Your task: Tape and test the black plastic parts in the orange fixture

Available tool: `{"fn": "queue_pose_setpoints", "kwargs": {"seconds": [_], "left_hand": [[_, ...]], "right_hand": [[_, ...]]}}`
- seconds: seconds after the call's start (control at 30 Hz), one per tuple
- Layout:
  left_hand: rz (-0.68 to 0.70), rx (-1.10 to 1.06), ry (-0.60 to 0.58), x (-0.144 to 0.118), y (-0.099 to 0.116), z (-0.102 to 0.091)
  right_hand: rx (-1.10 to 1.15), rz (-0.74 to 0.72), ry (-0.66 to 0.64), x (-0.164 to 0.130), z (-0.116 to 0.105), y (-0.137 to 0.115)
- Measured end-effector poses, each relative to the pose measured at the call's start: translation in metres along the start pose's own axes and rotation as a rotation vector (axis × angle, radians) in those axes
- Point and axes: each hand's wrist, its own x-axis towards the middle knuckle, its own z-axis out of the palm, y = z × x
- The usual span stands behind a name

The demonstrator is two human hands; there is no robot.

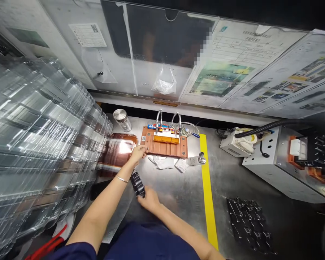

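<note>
My right hand grips the near end of a black ribbed part, which slants over the metal bench. Further forward, my left hand has its fingertips pressed together at the lower left edge of a copper-coloured fixture. Whatever those fingers pinch, if anything, is too small to make out. An orange bar on a white block and two bent metal hoses sit on the fixture. Crumpled white cloth lies along its front edge.
Tall stacks of clear plastic trays crowd the left, beside a brown glossy stack. A lidded jar stands behind. Yellow tape runs down the bench. On the right are several black parts and a boxed machine.
</note>
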Motion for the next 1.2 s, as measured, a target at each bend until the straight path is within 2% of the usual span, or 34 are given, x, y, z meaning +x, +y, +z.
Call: {"fn": "queue_pose_setpoints", "kwargs": {"seconds": [0.07,0.1,0.17,0.23,0.33,0.4,0.47,0.57,0.63,0.7,0.77,0.87,0.93,1.07,1.2], "left_hand": [[0.062,0.054,0.049,-0.010,-0.006,-0.014],[0.121,0.085,0.088,-0.014,-0.009,-0.019],[0.333,0.194,0.173,-0.022,-0.012,-0.022],[0.629,0.382,0.207,-0.027,-0.014,-0.015],[1.009,0.726,0.075,-0.028,-0.017,0.012],[1.118,0.941,-0.026,-0.024,-0.021,0.031],[1.133,1.121,-0.063,-0.017,-0.026,0.045],[1.124,1.272,-0.059,-0.002,-0.030,0.054],[1.131,1.300,-0.041,0.010,-0.030,0.055],[1.140,1.294,-0.022,0.024,-0.028,0.055],[1.134,1.283,-0.017,0.037,-0.026,0.057],[1.114,1.287,-0.023,0.048,-0.028,0.060],[1.109,1.290,-0.012,0.050,-0.031,0.062],[1.105,1.290,0.022,0.048,-0.036,0.065],[1.086,1.281,0.011,0.045,-0.032,0.064]], "right_hand": [[0.018,0.068,0.026,0.008,-0.040,0.003],[0.000,0.049,0.081,0.011,-0.063,0.006],[-0.146,-0.105,0.267,0.019,-0.112,0.011],[-0.318,-0.296,0.445,0.028,-0.155,0.017],[-0.539,-0.499,0.596,0.046,-0.193,0.029],[-0.633,-0.549,0.624,0.058,-0.199,0.039],[-0.675,-0.567,0.631,0.066,-0.194,0.047],[-0.676,-0.618,0.599,0.072,-0.187,0.056],[-0.636,-0.658,0.580,0.076,-0.194,0.059],[-0.591,-0.624,0.602,0.082,-0.214,0.062],[-0.590,-0.464,0.667,0.089,-0.243,0.065],[-0.699,-0.100,0.754,0.100,-0.285,0.072],[-0.794,0.074,0.724,0.106,-0.306,0.076],[-0.929,0.177,0.557,0.117,-0.336,0.077],[-0.983,0.195,0.511,0.125,-0.360,0.068]]}}
